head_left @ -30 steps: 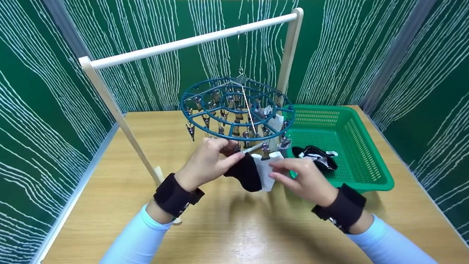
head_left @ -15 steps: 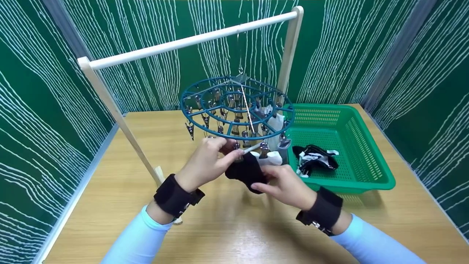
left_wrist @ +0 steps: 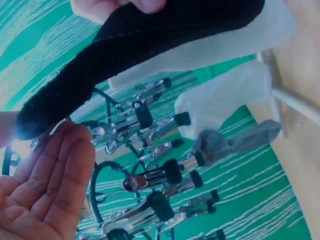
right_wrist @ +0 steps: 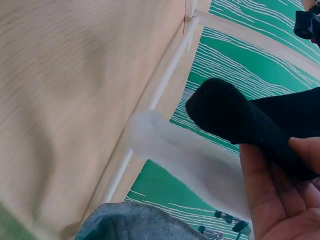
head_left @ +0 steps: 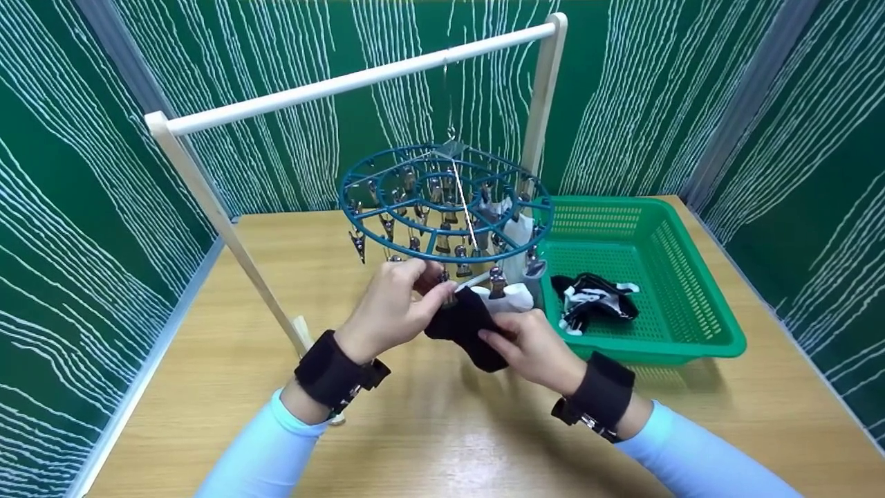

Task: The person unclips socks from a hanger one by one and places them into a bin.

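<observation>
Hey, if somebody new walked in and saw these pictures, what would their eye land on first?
Probably the round teal hanging rack with small metal clips, suspended from the long white crossbar. Just below its near rim, the right hand grips a black fabric sock, with the left hand at its upper end. Next, the bright green plastic basket at right, holding a black-and-white cloth bundle.

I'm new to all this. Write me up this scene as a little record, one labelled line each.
Left hand: at the black sock's upper end; exact grip unclear
Right hand: pinching that sock lower down
Hanger: round, teal, with metal clips, hung from a white rod
Also hanging: white sock, beside the black one
Basket: green, on the table, containing black-and-white fabric
</observation>
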